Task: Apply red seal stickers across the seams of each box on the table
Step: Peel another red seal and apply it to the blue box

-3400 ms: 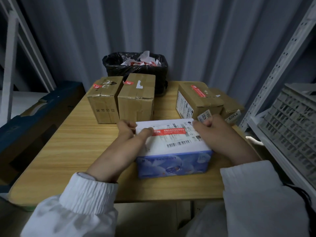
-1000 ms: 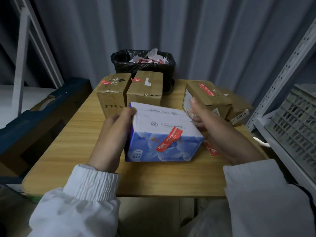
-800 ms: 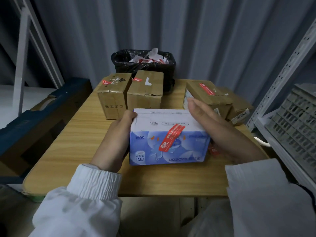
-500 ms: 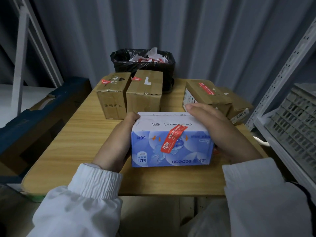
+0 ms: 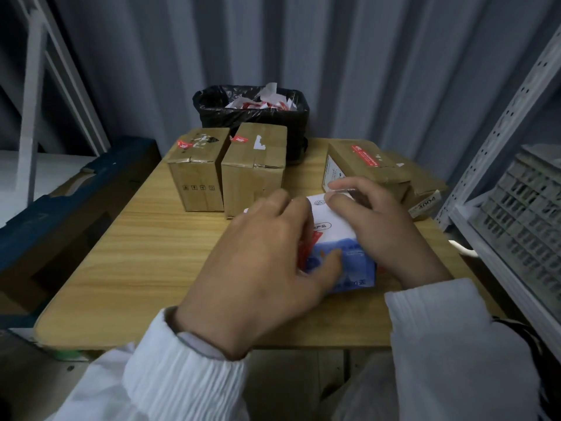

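Note:
A white and blue box (image 5: pixel 335 235) sits on the wooden table (image 5: pixel 145 253) in front of me. My left hand (image 5: pixel 267 268) lies spread over its left half, palm down, thumb on the blue front face. It covers most of a red seal sticker (image 5: pixel 306 249) that crosses the top front edge. My right hand (image 5: pixel 382 229) holds the box's right end, fingers curled on the white top. Two upright brown cartons (image 5: pixel 197 168) (image 5: pixel 255 165) with small red stickers stand behind. A flat brown carton (image 5: pixel 367 165) with a long red sticker lies at the right.
A black-lined bin (image 5: pixel 252 117) of backing-paper scraps stands at the table's far edge. Another brown carton (image 5: pixel 425 192) lies at the far right. A white metal rack (image 5: pixel 501 141) with a grey crate (image 5: pixel 525 214) is on the right. A dark blue box (image 5: pixel 60 208) sits left.
The box was turned so the sticker faces me. My left hand has come up from the box's left side and now lies over its top and the sticker. My right hand stays at the right end.

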